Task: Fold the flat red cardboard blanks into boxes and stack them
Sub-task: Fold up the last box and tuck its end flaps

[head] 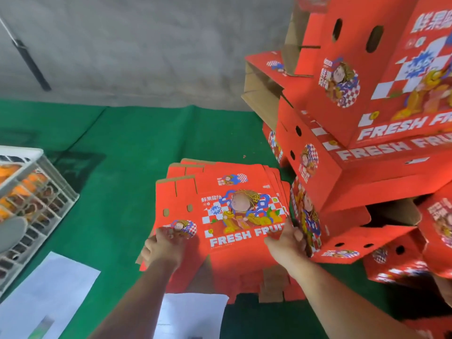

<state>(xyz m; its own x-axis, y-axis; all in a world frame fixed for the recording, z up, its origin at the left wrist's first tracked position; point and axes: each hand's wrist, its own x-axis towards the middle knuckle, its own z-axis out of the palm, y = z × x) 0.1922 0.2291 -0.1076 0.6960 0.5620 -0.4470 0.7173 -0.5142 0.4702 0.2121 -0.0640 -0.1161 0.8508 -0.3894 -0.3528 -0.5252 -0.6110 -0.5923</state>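
A pile of flat red cardboard blanks (220, 192), printed with "FRESH FRUIT" and a cartoon figure, lies on the green floor covering. My left hand (162, 245) grips the top blank at its near left edge. My right hand (288, 238) grips the same blank at its near right edge, fingers curled round it. To the right rises a leaning stack of folded red boxes (354, 143), with more folded boxes (391, 255) lying at its foot.
A white plastic crate (31, 204) holding orange fruit stands at the left. White paper sheets (49, 297) lie on the green covering (127, 143) near me. A grey wall (146, 45) runs behind, with a dark pole (29, 59) leaning on it.
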